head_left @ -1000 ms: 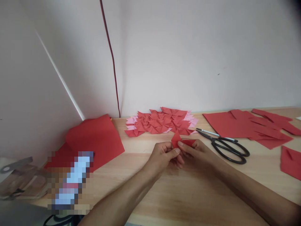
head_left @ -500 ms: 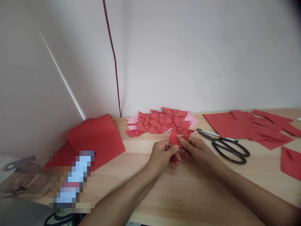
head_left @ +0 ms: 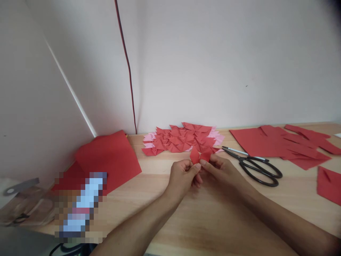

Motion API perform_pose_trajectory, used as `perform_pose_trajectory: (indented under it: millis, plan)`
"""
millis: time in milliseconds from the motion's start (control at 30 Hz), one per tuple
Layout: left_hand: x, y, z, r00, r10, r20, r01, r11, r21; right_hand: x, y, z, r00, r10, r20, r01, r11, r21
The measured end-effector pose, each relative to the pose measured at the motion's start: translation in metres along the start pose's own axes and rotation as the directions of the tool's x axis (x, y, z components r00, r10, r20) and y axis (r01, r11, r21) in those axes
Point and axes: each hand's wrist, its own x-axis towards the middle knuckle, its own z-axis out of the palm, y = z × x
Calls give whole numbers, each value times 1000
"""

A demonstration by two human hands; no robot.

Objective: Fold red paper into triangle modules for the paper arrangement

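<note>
Left of the scissors (head_left: 242, 159), the left hand (head_left: 183, 175) and right hand (head_left: 220, 171) pinch a small red paper (head_left: 195, 156), maybe mid-fold and needing a neat press next.

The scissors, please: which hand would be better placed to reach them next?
Probably the right hand: the scissors lie to its right, while the left hand is farther off. Both hands hold red paper, though.

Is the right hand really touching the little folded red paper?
Touching. The head view shows the right hand holding the little folded red paper, with its thumb pressed over the lower edge.
</note>
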Motion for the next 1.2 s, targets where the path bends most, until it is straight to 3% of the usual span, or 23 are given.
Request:
perform_pose_trajectory:
  millis: [133,200,233,300,400,467,567,667,867,1033,1200]
  plan:
    - [0,3,-2,998,-35,59,32,998,52,1,-4,-3,998,65,-19,-65,998,-11]
    - [1,8,-5,997,49,68,-59,986,157,3,-3,-7,996,91,-7,-91,995,46]
    - [1,11,-8,988,149,30,-151,959,239,4,-3,-9,994,103,19,-104,990,100]
    - [2,18,-14,917,392,-79,-321,839,440,5,-2,-13,989,110,97,-128,969,211]
    - [5,25,-22,779,622,83,-530,581,618,5,-5,-19,972,106,209,-164,946,281]
    - [7,27,-26,711,666,224,-623,451,639,3,-9,-23,960,104,261,-174,949,262]
    - [9,26,-28,663,677,318,-699,407,588,1,-17,-25,954,92,284,-157,963,217]
    - [9,25,-27,680,670,298,-698,466,544,0,-21,-26,949,102,299,-166,966,198]
    - [2,32,-23,777,596,201,-618,664,421,-2,-22,-26,940,95,328,-170,964,206]
    - [1,34,-23,858,468,210,-513,802,307,-2,-25,-25,942,65,329,-134,972,194]
    - [3,32,-26,905,365,220,-404,899,170,-3,-26,-24,939,30,342,-95,980,175]
